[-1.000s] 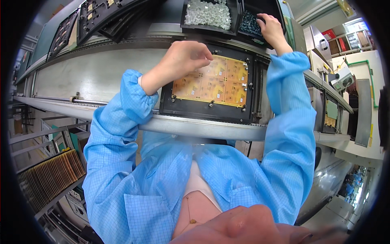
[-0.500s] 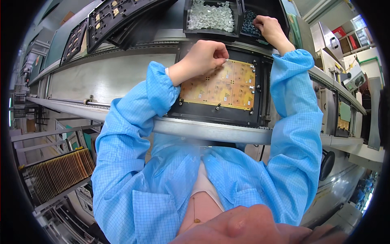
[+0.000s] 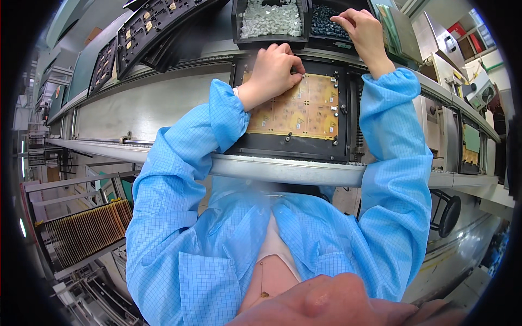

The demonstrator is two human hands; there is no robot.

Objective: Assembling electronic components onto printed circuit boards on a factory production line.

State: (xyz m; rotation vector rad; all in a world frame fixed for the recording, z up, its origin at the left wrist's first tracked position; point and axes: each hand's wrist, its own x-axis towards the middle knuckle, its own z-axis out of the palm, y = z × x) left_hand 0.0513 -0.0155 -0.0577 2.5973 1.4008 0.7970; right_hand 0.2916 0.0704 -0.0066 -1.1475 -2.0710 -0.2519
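My left hand (image 3: 276,73) is over the upper part of a yellow-brown circuit board panel (image 3: 291,117). Its thumb and fingers pinch down at the panel's surface, around a small white part that the fingertips mostly hide. The panel lies in a black frame (image 3: 261,148), with small white parts along its right side. My right hand (image 3: 365,37) hovers at the right of a black bin of small dark blue parts (image 3: 325,24). Its thumb and forefinger are pressed together; whatever is between them is too small to make out.
A black bin of small white parts (image 3: 271,20) stands left of the dark ones. Black trays (image 3: 155,32) lean at the far left. A metal rail (image 3: 288,169) runs along the near edge. At lower left stands a rack of boards (image 3: 84,236).
My right hand has lifted out of the dark parts and shifted slightly to the bin's right. My left hand has turned a little, its pinch staying at the panel's upper part.
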